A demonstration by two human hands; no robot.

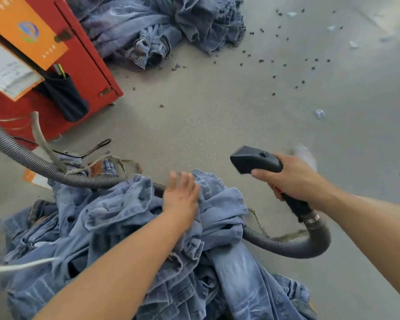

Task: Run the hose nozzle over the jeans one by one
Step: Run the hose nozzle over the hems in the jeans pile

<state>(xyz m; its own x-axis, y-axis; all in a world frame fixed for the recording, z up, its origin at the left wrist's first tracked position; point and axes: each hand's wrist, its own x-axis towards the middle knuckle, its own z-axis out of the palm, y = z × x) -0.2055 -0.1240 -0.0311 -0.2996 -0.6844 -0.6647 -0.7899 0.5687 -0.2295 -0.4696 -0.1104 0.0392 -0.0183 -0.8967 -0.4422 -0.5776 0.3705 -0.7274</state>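
While right hand (293, 179) grips nozzle (255, 159), flat left hand (181, 192) touches jeans (219, 202).

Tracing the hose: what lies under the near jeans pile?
The grey hose runs under the jeans pile and emerges at its left. The covered stretch is hidden, as is anything else beneath.

Nozzle (255, 159): black, wedge-shaped head on a black handle; held off the floor, mouth pointing left, just right of the near jeans.
Hose (293, 247): grey, ribbed; loops down from the handle, passes under the near jeans, rises away at left.
Near jeans (194, 250): faded blue denim, crumpled heap, bottom centre.
Far jeans (169, 26): second crumpled blue heap, top centre, well apart.
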